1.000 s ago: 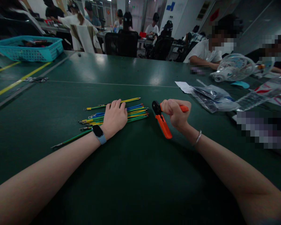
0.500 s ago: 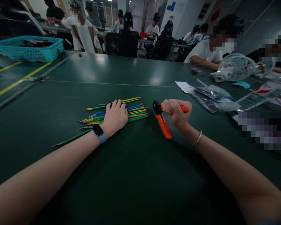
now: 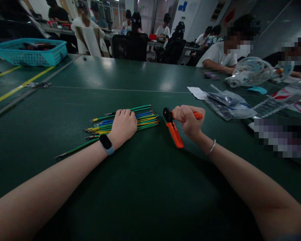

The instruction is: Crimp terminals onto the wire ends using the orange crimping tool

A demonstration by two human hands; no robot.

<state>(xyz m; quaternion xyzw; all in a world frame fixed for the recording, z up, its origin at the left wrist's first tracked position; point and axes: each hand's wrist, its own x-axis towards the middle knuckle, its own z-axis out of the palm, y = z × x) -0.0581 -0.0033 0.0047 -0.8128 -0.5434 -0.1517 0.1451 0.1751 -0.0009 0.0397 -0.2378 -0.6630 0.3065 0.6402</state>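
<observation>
My left hand [image 3: 124, 124] lies over a bundle of short green, yellow and blue wires [image 3: 147, 121] with metal lugs at their ends. Its fingers curl down round a green-and-yellow wire [image 3: 141, 107] at the far side of the bundle, and their tips are out of sight. To the right, my right hand [image 3: 191, 119] is closed round one orange handle of crimping pliers [image 3: 175, 135]. The black head points left, and the other handle hangs spread apart, toward me. A lone green wire [image 3: 76, 148] slants out at the lower left, partly beneath my left forearm.
A blue basket [image 3: 47, 55] holding dark items stands at the back left. Clear plastic bags [image 3: 227, 103] and a white paper [image 3: 197, 93] lie on the right, with a white fan [image 3: 251, 73] behind. Small metal parts [image 3: 38, 85] rest at left. Several people sit beyond.
The fingers of my left hand have bent and drawn in over the far wires, which have rolled slightly to show more green. My right hand and the pliers stay almost still.
</observation>
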